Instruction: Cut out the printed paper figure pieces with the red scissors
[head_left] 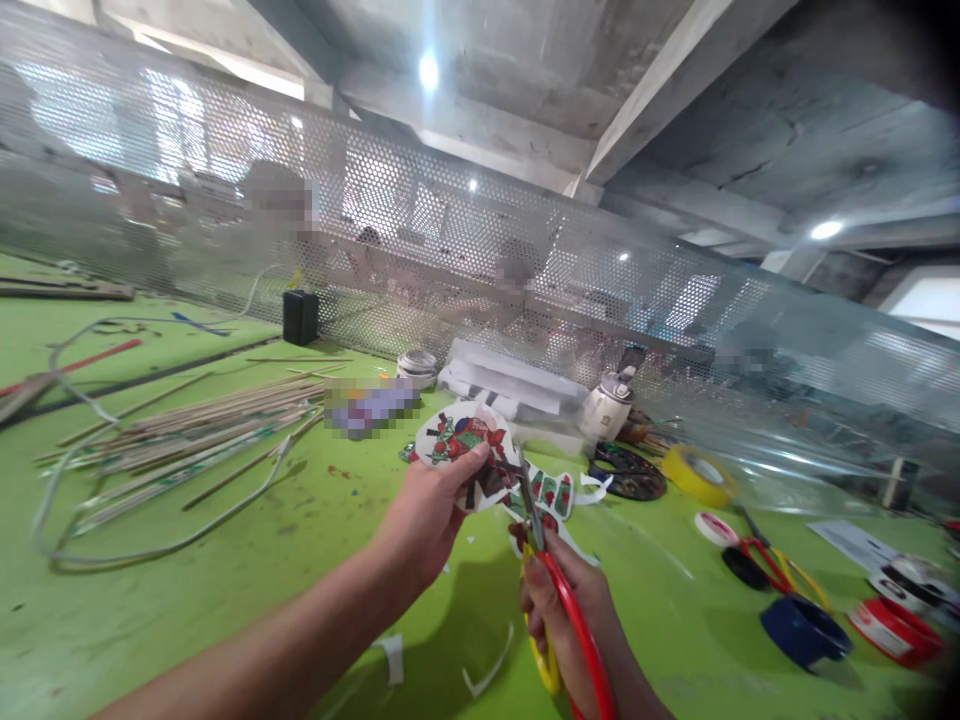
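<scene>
In the middle of the view my left hand (pixel 439 500) pinches a round white paper cutout (pixel 442 425) printed with red, green and dark figures, thumb on top. My right hand (pixel 577 590) is wrapped round scissors (pixel 566 600) with one red and one yellow handle. Their blades (pixel 531 495) point up and away, at the right edge of the cutout. Beyond and below the blades, more printed paper pieces (pixel 555 492) in red and green lie on the green table. Paper scraps (pixel 391 658) are scattered near my forearms.
Thin wooden sticks (pixel 217 425) and a looped white cable (pixel 52 520) lie left. A perforated screen (pixel 420 260) crosses the far side, people behind it. Rightward are a white bottle (pixel 609 405), yellow tape (pixel 699 476), blue tape (pixel 804 632), red tape (pixel 896 630) and second scissors (pixel 772 565).
</scene>
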